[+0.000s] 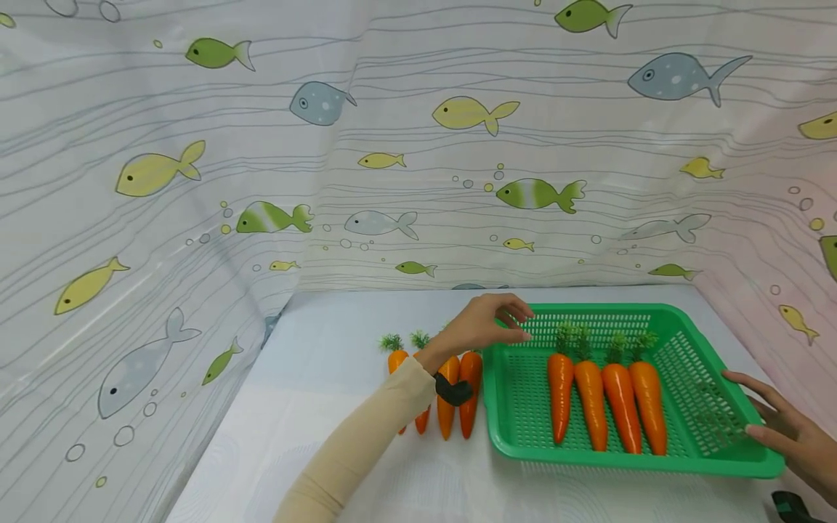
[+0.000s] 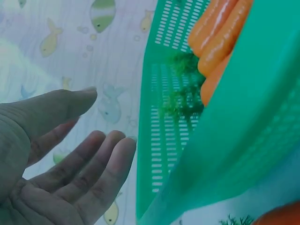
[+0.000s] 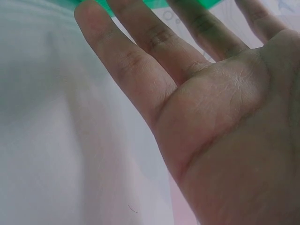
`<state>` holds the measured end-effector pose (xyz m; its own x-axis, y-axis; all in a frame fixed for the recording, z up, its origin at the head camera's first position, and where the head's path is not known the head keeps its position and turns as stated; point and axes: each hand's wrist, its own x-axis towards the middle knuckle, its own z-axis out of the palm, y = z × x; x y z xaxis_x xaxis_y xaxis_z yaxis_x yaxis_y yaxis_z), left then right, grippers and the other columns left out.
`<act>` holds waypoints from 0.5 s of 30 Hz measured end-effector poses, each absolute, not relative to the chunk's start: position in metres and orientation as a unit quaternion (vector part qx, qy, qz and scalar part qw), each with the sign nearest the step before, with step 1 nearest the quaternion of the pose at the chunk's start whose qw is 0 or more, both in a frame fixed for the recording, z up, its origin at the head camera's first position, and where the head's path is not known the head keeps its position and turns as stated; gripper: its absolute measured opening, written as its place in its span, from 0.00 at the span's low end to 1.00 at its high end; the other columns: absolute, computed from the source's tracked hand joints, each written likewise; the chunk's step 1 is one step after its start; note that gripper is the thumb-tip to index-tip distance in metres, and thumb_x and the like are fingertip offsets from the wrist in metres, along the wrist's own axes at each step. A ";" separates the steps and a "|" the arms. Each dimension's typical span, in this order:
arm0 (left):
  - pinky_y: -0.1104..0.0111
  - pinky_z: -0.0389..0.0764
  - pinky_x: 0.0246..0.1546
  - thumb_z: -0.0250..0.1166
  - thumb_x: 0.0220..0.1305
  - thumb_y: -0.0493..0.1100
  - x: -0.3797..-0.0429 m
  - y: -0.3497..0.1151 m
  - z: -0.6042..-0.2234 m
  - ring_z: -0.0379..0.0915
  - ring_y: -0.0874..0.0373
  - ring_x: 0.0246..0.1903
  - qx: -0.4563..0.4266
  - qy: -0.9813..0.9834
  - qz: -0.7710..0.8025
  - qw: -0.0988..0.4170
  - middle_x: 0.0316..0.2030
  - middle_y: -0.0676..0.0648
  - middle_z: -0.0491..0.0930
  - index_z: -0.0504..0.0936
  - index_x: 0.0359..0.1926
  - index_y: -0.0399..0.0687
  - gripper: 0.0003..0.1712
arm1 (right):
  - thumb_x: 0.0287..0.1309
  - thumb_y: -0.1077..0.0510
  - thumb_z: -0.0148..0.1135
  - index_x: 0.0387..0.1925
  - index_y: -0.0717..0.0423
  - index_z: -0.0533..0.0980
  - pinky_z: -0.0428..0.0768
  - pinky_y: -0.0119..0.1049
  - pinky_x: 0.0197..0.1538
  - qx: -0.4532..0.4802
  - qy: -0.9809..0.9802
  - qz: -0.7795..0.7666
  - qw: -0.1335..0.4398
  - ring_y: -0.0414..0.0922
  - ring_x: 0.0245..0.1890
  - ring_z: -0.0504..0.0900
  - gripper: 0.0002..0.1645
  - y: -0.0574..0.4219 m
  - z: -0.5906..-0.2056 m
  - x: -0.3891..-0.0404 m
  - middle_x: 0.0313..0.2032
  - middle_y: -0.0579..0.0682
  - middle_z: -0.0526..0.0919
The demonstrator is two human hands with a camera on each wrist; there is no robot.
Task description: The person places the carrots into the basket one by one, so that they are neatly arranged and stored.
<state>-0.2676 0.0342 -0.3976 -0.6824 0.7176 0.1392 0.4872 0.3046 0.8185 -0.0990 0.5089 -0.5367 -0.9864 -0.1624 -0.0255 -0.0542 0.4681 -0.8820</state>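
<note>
Inside a green plastic basket (image 1: 516, 454) lie several orange toy carrots (image 1: 620, 407) side by side, their green tufts toward the back wall. My left hand (image 1: 487, 319) is raised over the basket's back left corner, fingers loosely bent and nothing between them. In the left wrist view, the fingertips of that left hand (image 2: 79, 173) are right at the green rim. More carrots (image 1: 469, 392) lie in a row left of the basket, partly hidden by my left forearm. My right hand (image 1: 787, 428) touches the basket's right side with fingers extended; its fingertips overlap the green edge in the right wrist view.
A white table (image 1: 261, 450) bears the basket and carrots. Behind it and along both sides hang pale sheets (image 1: 418, 196) printed with fish. A black band (image 1: 453, 391) is on my left wrist, and another dark band (image 1: 790, 505) shows by the right one.
</note>
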 end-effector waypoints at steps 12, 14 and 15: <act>0.69 0.84 0.45 0.74 0.66 0.45 -0.264 0.002 -0.400 0.81 0.64 0.44 0.385 0.796 0.456 0.102 0.48 0.56 0.82 0.83 0.53 0.51 0.16 | 0.80 0.58 0.47 0.80 0.20 0.33 0.86 0.42 0.36 -0.030 0.861 -0.502 0.071 0.15 0.45 0.66 0.47 0.507 -0.534 -0.097 0.71 0.28 0.40; 0.68 0.85 0.44 0.73 0.66 0.43 -0.263 -0.007 -0.403 0.81 0.63 0.45 0.377 0.797 0.460 0.106 0.50 0.54 0.82 0.83 0.54 0.51 0.16 | 0.80 0.58 0.47 0.80 0.21 0.33 0.86 0.42 0.37 -0.032 0.859 -0.505 0.075 0.16 0.46 0.67 0.47 0.506 -0.532 -0.097 0.67 0.25 0.44; 0.68 0.85 0.44 0.73 0.66 0.43 -0.262 -0.012 -0.404 0.81 0.62 0.46 0.372 0.798 0.461 0.107 0.51 0.53 0.82 0.83 0.54 0.50 0.17 | 0.80 0.58 0.47 0.80 0.21 0.34 0.86 0.42 0.37 -0.032 0.860 -0.504 0.074 0.16 0.46 0.67 0.47 0.506 -0.532 -0.097 0.66 0.25 0.44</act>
<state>-0.2623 -0.0118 -0.4040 -0.7004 0.6926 0.1726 0.4956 0.2979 0.8159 -0.0972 0.5064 -0.5318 -0.9872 -0.1287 -0.0944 0.0195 0.4899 -0.8716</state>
